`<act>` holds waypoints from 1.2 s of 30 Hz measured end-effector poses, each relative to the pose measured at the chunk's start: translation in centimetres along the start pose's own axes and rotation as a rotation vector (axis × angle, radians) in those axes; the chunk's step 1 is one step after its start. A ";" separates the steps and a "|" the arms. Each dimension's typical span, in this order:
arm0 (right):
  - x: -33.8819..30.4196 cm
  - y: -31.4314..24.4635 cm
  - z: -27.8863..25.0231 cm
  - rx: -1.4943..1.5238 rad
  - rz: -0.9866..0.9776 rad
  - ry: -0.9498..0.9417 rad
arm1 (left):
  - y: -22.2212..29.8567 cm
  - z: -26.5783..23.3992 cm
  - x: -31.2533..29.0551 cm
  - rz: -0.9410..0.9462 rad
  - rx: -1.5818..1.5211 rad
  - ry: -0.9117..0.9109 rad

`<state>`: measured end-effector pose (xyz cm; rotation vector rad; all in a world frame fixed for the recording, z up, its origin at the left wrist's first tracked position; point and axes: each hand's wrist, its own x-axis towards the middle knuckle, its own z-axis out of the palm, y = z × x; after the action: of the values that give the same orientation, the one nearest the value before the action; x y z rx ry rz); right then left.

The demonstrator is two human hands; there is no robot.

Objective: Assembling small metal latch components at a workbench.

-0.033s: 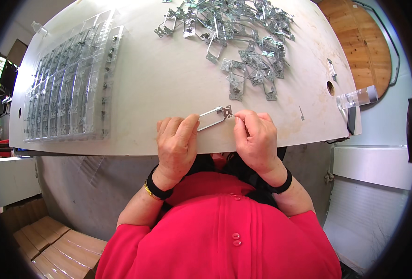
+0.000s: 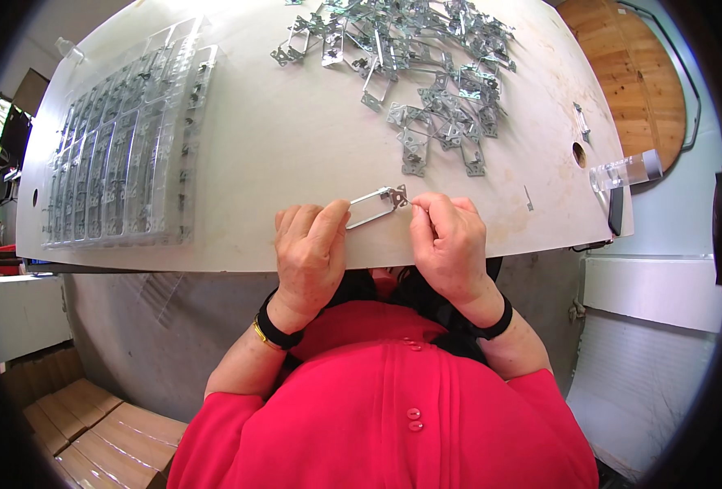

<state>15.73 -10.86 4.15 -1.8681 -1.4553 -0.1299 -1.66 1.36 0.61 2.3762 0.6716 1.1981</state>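
My left hand (image 2: pixel 310 244) is closed round one end of a thin metal bracket with a long open frame (image 2: pixel 370 220), held over the front of the table. The bracket's far end has a small hinged, holed plate (image 2: pixel 398 196), which points up and to the right. My right hand (image 2: pixel 449 240) is pinched close beside that plate. Whatever lies between its thumb and forefinger is too small to make out. A heap of similar metal brackets (image 2: pixel 450 106) lies on the table beyond my hands.
Clear plastic trays (image 2: pixel 194 163) filled with metal parts stand on the left of the white table (image 2: pixel 255 163). At the right edge are a clear bottle with a grey cap (image 2: pixel 625 171), a dark flat object (image 2: pixel 616 212), a thin loose piece (image 2: pixel 529 198) and a hole (image 2: pixel 579 154). Cardboard boxes (image 2: pixel 108 432) sit lower left.
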 end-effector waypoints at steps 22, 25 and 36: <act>-0.4 0.0 -0.2 0.008 0.091 0.011 | 0.1 0.1 -0.3 -0.021 0.018 0.010; -0.2 -0.2 -0.1 0.015 0.088 0.026 | 0.4 0.1 0.1 -0.029 0.006 0.007; -0.1 -0.1 -1.0 0.075 0.118 -0.026 | 0.3 -0.1 0.1 -0.053 -0.011 -0.023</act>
<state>15.94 -11.53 4.88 -1.8951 -1.3449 0.0057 -1.59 1.23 0.86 2.3446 0.7135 1.1479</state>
